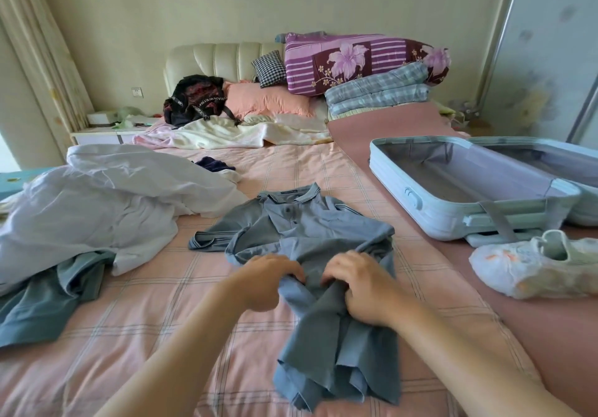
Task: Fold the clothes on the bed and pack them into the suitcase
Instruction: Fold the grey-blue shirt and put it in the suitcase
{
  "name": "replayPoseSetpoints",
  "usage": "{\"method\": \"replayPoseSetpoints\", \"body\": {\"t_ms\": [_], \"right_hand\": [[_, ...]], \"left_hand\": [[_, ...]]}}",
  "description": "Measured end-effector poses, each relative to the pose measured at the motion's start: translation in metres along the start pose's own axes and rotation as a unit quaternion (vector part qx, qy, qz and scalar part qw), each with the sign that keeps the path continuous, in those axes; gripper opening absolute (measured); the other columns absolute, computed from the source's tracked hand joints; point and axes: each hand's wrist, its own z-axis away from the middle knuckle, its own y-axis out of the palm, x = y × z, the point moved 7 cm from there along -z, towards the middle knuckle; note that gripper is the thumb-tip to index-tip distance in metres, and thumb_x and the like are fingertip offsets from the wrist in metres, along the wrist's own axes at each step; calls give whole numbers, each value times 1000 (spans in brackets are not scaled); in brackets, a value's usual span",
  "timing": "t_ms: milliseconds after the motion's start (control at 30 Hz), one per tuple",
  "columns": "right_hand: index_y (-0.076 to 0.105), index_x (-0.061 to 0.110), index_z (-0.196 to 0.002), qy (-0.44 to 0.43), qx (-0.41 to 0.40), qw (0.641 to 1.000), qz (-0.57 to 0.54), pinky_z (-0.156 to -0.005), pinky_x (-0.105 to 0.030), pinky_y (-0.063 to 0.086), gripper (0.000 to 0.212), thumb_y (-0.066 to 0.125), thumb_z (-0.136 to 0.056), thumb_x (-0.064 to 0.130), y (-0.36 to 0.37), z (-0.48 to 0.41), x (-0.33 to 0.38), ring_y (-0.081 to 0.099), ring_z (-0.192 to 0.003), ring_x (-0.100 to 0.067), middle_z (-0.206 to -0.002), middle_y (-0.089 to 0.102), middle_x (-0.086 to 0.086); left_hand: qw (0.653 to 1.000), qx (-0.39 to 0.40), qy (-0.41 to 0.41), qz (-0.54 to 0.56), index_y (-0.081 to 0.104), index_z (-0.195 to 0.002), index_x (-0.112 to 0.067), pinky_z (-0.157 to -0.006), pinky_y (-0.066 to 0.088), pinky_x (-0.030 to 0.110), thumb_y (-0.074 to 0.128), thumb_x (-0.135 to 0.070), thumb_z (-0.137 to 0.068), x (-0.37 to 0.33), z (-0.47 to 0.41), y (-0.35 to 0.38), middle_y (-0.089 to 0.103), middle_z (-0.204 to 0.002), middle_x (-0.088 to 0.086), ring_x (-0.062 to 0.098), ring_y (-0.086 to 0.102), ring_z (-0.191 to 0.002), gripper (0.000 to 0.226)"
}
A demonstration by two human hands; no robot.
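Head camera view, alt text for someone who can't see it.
Left hand and right hand grip the bunched lower half of a blue-grey polo shirt on a pink checked bed sheet; an open pale-blue hard suitcase lies to its right.

Both forearms reach forward, left grip and right grip close together, each pinching the blue shirt.
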Motion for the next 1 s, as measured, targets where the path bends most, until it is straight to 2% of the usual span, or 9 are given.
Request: {"method": "replayPoseSetpoints", "body": {"t_ms": [67, 133, 267, 467, 567, 667, 767, 867, 1000], "right_hand": [[58, 35, -134, 5, 80, 997, -4, -108, -33, 32, 72, 40, -68, 12, 11, 12, 9, 45, -121, -12, -128, 54, 12], [57, 39, -135, 12, 82, 996, 35, -99, -27, 31, 70, 46, -75, 6, 4, 15, 9, 45, -115, -13, -126, 49, 13], [76, 24, -86, 35, 10, 998, 58, -74, -30, 40, 40, 49, -70, -1, -25, 19, -7, 61, -89, -29, -95, 61, 7], [75, 30, -101, 162, 165, 950, 209, -103, -38, 33, 33, 51, -86, 11, -31, 42, -34, 49, -115, -26, -109, 67, 0], [76, 36, -105, 164, 131, 970, 120, -109, -39, 28, 45, 47, -83, 10, -33, 39, -19, 44, -119, -22, -116, 64, 8], [78, 37, -89, 137, 83, 987, 33, -105, -37, 34, 41, 47, -80, 11, -34, 33, 0, 45, -112, -17, -109, 62, 14], [76, 33, -97, 121, 169, 978, 21, -106, -38, 37, 22, 58, -85, 31, -19, 38, 13, 47, -118, -15, -116, 59, 12], [59, 41, -127, 130, 253, 959, 16, -112, -40, 30, 65, 74, -70, 67, -5, 52, 13, 37, -129, -13, -133, 44, 11], [37, 41, -146, 119, 264, 955, 61, -114, -39, 26, 103, 84, -58, 64, -6, 59, 20, 31, -132, -14, -145, 34, 12]], "left_hand": [[1000, 13, 21, -17, 57, -128, -36, -104, 36, 30, 62, -13, -82, -3, 1, 11, 55, -125, -9, 10, 46, -122, 52], [999, -25, 18, -15, 70, -117, -25, -95, 41, 27, 61, -9, -86, -2, 2, 8, 63, -114, -2, 18, 57, -112, 37], [995, -75, -70, -12, 78, -96, -14, -82, 44, 23, 53, 4, -83, 19, 18, -21, 66, -96, 1, 22, 61, -95, 34], [962, 33, -240, -126, 71, -109, -13, -76, 43, 23, 50, -17, -96, 57, 62, -52, 67, -108, 4, 18, 54, -88, 25], [971, 62, -185, -139, 72, -100, -28, -92, 49, 31, 49, -15, -93, 43, 56, -35, 64, -116, 1, 22, 60, -107, 27], [995, -3, -97, -6, 63, -96, -40, -98, 45, 35, 62, -29, -86, 6, 46, -29, 55, -114, -7, 17, 53, -111, 16], [994, 101, -34, -5, 58, -117, -36, -98, 43, 37, 80, -58, -65, -23, 43, 13, 48, -117, -7, 16, 46, -111, 61], [996, 74, -44, 16, 66, -101, -30, -87, 50, 30, 82, -37, -73, -21, 42, 31, 55, -102, -8, 16, 55, -100, 33], [996, 52, -53, 47, 70, -98, -25, -67, 49, 25, 72, -22, -86, -15, 49, 23, 59, -88, -8, 17, 59, -85, 12]]}}
